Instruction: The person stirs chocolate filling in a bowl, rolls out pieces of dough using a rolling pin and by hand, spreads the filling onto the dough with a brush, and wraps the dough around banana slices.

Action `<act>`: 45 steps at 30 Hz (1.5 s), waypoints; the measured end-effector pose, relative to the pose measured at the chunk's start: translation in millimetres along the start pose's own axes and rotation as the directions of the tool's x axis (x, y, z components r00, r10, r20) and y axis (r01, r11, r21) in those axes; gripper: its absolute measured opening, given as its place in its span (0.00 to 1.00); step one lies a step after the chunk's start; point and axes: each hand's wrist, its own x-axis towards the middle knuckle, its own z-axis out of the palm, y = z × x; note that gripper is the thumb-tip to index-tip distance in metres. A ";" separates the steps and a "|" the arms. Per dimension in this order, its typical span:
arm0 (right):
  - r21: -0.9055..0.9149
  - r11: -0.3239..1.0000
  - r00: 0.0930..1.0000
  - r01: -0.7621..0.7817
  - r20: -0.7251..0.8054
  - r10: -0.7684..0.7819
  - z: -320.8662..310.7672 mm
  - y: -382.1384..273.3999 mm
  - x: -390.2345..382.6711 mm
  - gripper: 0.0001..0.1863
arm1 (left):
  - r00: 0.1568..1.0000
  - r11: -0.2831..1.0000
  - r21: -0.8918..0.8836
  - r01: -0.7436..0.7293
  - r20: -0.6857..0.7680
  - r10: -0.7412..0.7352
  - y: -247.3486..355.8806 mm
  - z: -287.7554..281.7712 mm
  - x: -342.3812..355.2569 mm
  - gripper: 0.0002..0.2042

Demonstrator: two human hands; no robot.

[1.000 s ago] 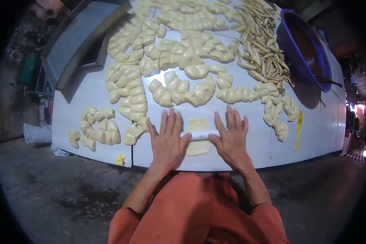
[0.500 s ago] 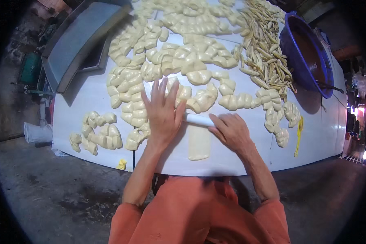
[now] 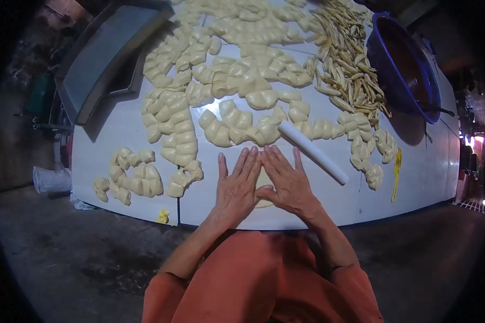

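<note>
My left hand [image 3: 237, 183] and my right hand [image 3: 283, 183] lie side by side, fingers stretched flat, on a pale flattened strip of dough [image 3: 265, 203] near the front of the white table [image 3: 399, 183]; they cover most of the strip. Neither grips anything. A white rolling pin [image 3: 313, 152] lies slantwise just beyond my right hand, its far end touching the shiny pale dough pieces [image 3: 221, 129] that spread in many rows above my hands.
Thin twisted dough sticks [image 3: 350, 64] are heaped at the back right beside a blue basin [image 3: 403, 75] with dark contents and a handle. A metal tray [image 3: 99, 64] stands at the back left. A yellow band [image 3: 397, 172] and a small yellow lump [image 3: 163, 216] lie near the front.
The rolling pin has left my hands and now lies angled up to the right. My left hand has come down and rightward from the far position, my right hand leftward, both now flat on the dough.
</note>
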 end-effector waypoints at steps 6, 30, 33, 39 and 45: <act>-0.082 0.995 0.997 -0.062 0.044 0.065 -1.8 11.4 -2.3 0.49 | 0.996 0.996 0.020 0.085 0.012 -0.085 0.8 -6.6 -4.9 0.41; 0.035 0.999 0.994 -0.025 0.111 0.021 -18.7 -21.6 -65.2 0.41 | 0.976 0.997 -0.057 -0.051 0.209 0.062 21.5 -32.2 -67.3 0.40; -0.041 0.999 1.000 -0.018 0.002 0.018 1.6 -20.6 -36.7 0.42 | 0.998 0.999 0.030 -0.028 0.055 0.026 17.6 -10.6 -43.6 0.42; -0.038 0.995 0.994 -0.092 0.057 0.094 -12.3 -11.7 -47.6 0.40 | 0.991 0.997 -0.031 0.077 0.107 -0.074 14.3 -16.5 -56.4 0.43; -0.075 0.994 0.993 -0.076 -0.092 0.069 -4.1 -1.0 -4.4 0.33 | 1.000 0.999 0.040 0.006 -0.021 -0.005 -5.5 -6.5 -15.0 0.40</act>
